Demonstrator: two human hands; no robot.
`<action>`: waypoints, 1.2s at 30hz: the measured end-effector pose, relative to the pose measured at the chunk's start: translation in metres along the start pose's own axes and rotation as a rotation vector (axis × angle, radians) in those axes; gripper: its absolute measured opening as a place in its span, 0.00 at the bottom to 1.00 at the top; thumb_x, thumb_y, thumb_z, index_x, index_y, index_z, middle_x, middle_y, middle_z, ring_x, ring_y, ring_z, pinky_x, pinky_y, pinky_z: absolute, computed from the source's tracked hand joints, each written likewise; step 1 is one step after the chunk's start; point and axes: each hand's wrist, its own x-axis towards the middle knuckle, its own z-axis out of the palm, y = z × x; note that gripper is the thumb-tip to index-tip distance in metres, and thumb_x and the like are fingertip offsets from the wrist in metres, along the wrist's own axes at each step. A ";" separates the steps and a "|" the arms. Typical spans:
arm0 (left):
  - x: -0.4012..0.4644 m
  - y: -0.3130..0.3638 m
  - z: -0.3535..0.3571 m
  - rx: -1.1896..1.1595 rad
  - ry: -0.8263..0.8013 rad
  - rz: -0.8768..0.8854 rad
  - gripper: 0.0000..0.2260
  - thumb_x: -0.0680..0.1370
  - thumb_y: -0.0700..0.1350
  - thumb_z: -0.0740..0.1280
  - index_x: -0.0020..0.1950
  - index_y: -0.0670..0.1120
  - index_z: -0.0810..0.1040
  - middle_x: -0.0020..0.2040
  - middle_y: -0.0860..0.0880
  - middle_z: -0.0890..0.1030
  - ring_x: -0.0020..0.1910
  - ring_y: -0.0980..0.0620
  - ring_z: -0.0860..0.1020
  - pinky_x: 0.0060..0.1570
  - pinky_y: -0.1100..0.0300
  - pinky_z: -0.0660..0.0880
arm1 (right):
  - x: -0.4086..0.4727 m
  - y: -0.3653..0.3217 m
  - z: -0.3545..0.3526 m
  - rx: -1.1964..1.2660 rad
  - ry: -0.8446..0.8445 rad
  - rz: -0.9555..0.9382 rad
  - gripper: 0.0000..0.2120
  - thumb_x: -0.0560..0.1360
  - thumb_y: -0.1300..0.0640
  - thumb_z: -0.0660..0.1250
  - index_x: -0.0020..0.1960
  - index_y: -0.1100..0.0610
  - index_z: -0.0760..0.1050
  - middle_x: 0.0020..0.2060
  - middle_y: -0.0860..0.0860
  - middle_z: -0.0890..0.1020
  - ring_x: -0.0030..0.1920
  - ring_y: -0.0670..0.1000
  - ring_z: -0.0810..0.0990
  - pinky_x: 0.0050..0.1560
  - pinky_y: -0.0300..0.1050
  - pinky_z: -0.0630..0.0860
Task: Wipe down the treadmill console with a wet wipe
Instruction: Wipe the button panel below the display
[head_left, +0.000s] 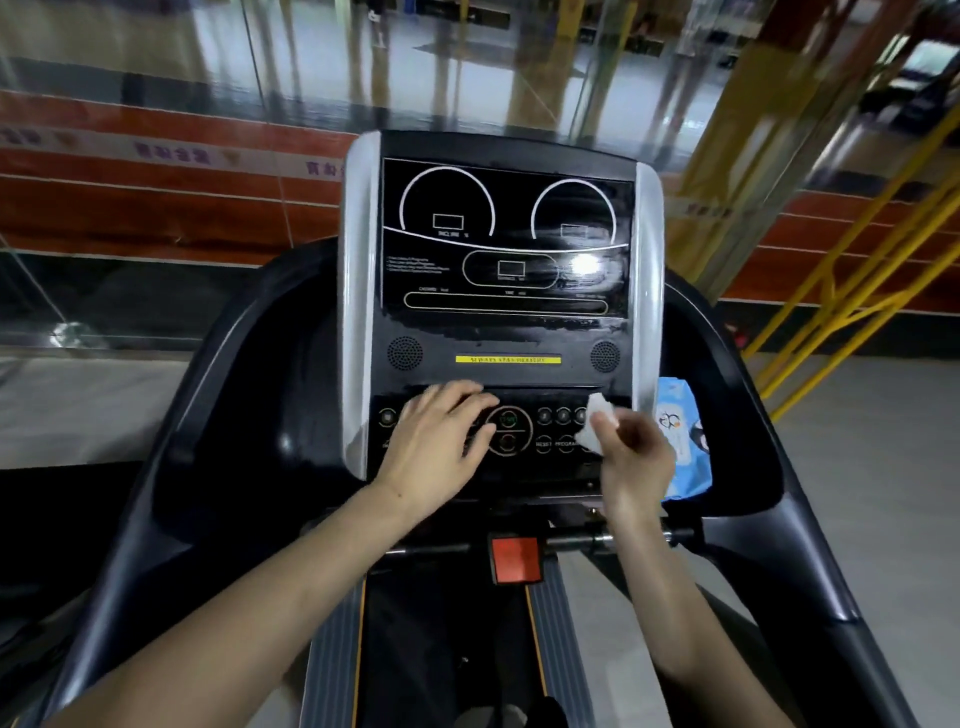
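The black treadmill console (504, 332) with silver side rails stands straight ahead, its glossy display showing wet streaks at the lower right. My left hand (439, 441) rests flat with spread fingers on the left half of the button panel. My right hand (636, 457) pinches a crumpled white wet wipe (592, 426) over the buttons at the panel's right side.
A blue pack of wet wipes (683, 441) lies in the right tray beside the console. A red safety key (515, 558) sits on the bar below. Black handrails curve down both sides. Yellow railings (852, 291) stand at the right, a glass wall behind.
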 end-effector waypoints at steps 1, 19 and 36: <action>0.005 0.003 0.003 0.051 -0.001 0.031 0.16 0.83 0.51 0.66 0.70 0.51 0.79 0.68 0.51 0.77 0.68 0.46 0.73 0.68 0.45 0.71 | 0.013 0.008 -0.003 -0.055 0.076 -0.058 0.04 0.76 0.55 0.75 0.46 0.54 0.82 0.41 0.48 0.85 0.42 0.49 0.83 0.48 0.42 0.77; 0.031 0.015 0.041 0.400 -0.109 0.081 0.26 0.81 0.52 0.65 0.79 0.45 0.70 0.74 0.47 0.74 0.70 0.42 0.72 0.72 0.42 0.69 | 0.002 0.082 0.011 -0.678 -0.218 -0.410 0.32 0.85 0.48 0.60 0.83 0.58 0.53 0.83 0.55 0.55 0.83 0.53 0.51 0.80 0.48 0.56; 0.028 0.010 0.040 0.390 -0.075 0.073 0.26 0.81 0.49 0.67 0.78 0.45 0.70 0.70 0.45 0.74 0.68 0.41 0.71 0.70 0.42 0.70 | 0.001 0.073 0.019 -1.000 -0.456 -0.639 0.31 0.85 0.38 0.43 0.85 0.51 0.47 0.84 0.49 0.48 0.83 0.49 0.42 0.83 0.57 0.45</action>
